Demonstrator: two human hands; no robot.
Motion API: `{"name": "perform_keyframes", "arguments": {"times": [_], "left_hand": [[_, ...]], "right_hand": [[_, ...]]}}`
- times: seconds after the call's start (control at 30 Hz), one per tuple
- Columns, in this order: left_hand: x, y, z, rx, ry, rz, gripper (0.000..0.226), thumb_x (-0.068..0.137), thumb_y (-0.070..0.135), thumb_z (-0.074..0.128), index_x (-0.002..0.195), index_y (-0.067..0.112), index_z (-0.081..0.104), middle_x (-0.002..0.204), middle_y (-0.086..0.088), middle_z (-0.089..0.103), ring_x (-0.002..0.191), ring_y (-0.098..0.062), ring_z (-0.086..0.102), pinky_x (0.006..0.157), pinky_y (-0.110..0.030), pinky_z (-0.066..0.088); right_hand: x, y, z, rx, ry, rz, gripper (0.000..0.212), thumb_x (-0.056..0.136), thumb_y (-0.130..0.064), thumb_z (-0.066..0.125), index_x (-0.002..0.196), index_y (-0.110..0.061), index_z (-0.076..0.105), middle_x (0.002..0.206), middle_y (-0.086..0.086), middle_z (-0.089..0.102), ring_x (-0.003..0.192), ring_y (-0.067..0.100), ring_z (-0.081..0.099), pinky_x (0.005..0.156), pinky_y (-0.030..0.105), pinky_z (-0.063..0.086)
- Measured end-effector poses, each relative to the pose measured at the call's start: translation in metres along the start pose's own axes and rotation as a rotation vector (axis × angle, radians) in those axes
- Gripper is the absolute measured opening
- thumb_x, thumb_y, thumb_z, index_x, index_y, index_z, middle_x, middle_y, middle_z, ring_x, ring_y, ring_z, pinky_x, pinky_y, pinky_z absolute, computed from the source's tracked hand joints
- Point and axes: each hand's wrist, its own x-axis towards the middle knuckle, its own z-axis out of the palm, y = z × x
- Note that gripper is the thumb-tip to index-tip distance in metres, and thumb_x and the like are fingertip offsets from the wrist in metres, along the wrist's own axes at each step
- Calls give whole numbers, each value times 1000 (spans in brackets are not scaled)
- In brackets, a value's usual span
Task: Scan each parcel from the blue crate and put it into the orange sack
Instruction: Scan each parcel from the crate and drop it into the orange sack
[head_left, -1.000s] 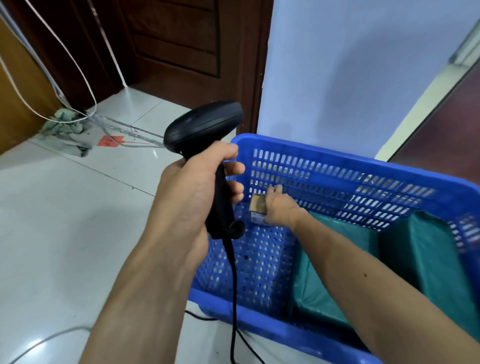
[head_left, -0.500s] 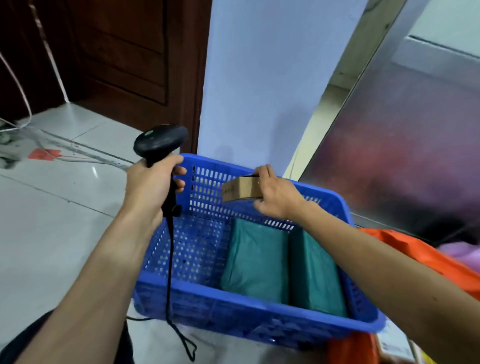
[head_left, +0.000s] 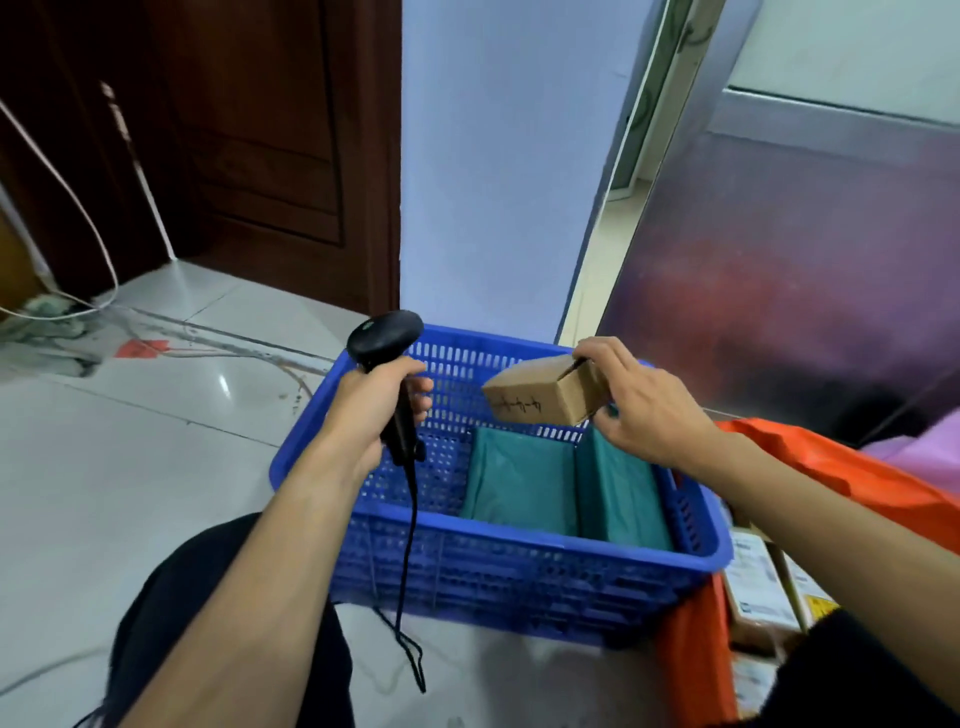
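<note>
Left hand (head_left: 371, 410) and right hand (head_left: 652, 410) both grip, held forward.

Small brown cardboard box (head_left: 540, 397) is up in the air, tilted over the far side of the blue crate (head_left: 519, 535), pinched at one end by the right hand (head_left: 644, 405), with dark handwriting along its near face. The black barcode scanner (head_left: 384, 338) is upright in the left hand (head_left: 374, 410), its head just left of the box and its cable (head_left: 408, 571) dangling down past the crate's front wall. In the perforated crate, two green mailer parcels (head_left: 519, 478) lie side by side. The orange sack (head_left: 857, 478) sits right against the crate, mouth open, with labelled parcels (head_left: 758, 587) showing inside.
</note>
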Motion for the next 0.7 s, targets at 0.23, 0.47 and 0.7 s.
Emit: {"name": "perform_keyframes", "arguments": {"times": [0.23,0.47,0.7], "left_hand": [[-24,-8,11,17,-43,-20,11,98,13,68,88,8,66,64,-5,68,43,-13,50,47,-26,47],[-23,-16,9,196,16,27,19,97,24,74,105,7,71,76,-6,73,48,-14,52,48,-27,48],[-26,-16,13,122,-38,63,15,98,17,72,108,6,71,77,-8,73,51,-15,55,53,-30,50]], "right_hand": [[-50,-34,10,279,322,154,73,79,-5,73,139,-27,39,151,-10,42,74,27,62,56,45,53],[-81,-59,14,366,268,153,72,81,-16,77,138,-34,36,127,-9,60,75,19,63,62,39,53],[-71,-48,-4,1502,126,799,28,98,-35,63,120,-18,60,105,12,75,54,29,64,52,32,54]]}}
